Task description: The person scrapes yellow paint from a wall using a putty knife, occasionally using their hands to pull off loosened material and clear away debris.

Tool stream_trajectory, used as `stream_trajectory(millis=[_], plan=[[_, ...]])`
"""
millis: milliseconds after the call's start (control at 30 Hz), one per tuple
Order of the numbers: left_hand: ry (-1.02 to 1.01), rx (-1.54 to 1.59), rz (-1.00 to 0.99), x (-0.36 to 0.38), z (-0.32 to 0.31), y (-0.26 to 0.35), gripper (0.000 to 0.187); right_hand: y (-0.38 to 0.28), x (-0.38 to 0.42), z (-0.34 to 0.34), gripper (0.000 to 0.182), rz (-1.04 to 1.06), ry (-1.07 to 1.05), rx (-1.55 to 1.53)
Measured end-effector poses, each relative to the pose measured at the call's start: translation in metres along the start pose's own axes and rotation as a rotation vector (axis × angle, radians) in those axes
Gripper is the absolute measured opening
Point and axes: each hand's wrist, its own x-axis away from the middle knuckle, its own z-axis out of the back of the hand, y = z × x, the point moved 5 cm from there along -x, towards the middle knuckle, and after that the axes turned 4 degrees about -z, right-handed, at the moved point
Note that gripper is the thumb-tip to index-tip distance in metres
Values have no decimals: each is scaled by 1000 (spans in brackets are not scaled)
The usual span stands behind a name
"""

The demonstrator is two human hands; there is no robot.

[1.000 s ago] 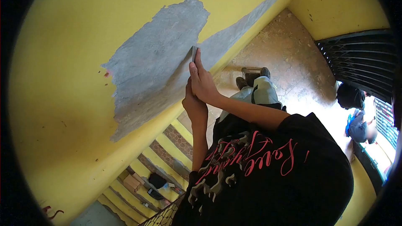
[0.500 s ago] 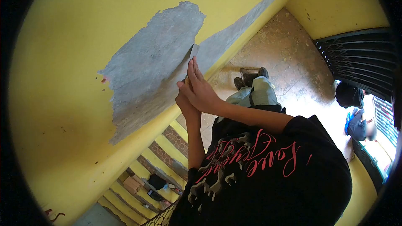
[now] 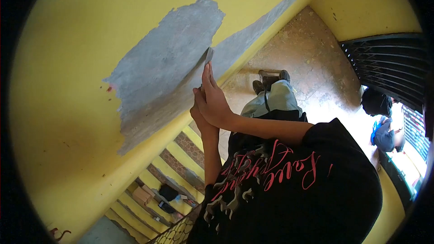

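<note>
A metal scraper [image 3: 208, 57] lies with its blade against the edge of a grey bare patch [image 3: 167, 63] on the yellow wall [image 3: 68, 86]. My right hand [image 3: 213, 101] grips the scraper, fingers stretched up along it. My left hand [image 3: 200, 119] sits just under the right one and clasps the handle, which is mostly hidden. Below them are my black shirt with red lettering [image 3: 280, 176], my light trousers and my dark shoes [image 3: 270, 79].
A speckled floor [image 3: 312, 54] runs to a corner of yellow walls. A dark metal grille [image 3: 389, 68] stands at the right, with another person [image 3: 379, 117] crouched beside it. Lower left, yellow-striped stairs [image 3: 190, 153] hold a cardboard box [image 3: 141, 195] and small items.
Both hands drew the scraper a little down the grey patch's edge and then pushed it back up. The view shifted slightly.
</note>
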Motion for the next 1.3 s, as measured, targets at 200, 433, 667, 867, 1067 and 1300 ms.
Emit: stream_trajectory(millis=[200, 433, 667, 867, 1067, 1300], plan=[[2, 64, -66, -9, 10, 8, 28, -12, -1, 7, 73, 67, 5, 88], [33, 199, -21, -9, 11, 9, 27, -15, -3, 15, 69, -4, -21, -22], [43, 46, -47, -13, 17, 17, 25, -23, -9, 17, 66, -91, -43, -179], [54, 87, -63, -8, 10, 15, 25, -15, -6, 20, 67, -33, -22, -125], [41, 205, 3, 8, -11, 19, 29, 2, 0, 50, 64, 10, -25, -43], [-302, 1023, 318, 23, -86, 21, 36, 57, 34, 132, 50, -300, -87, -309]])
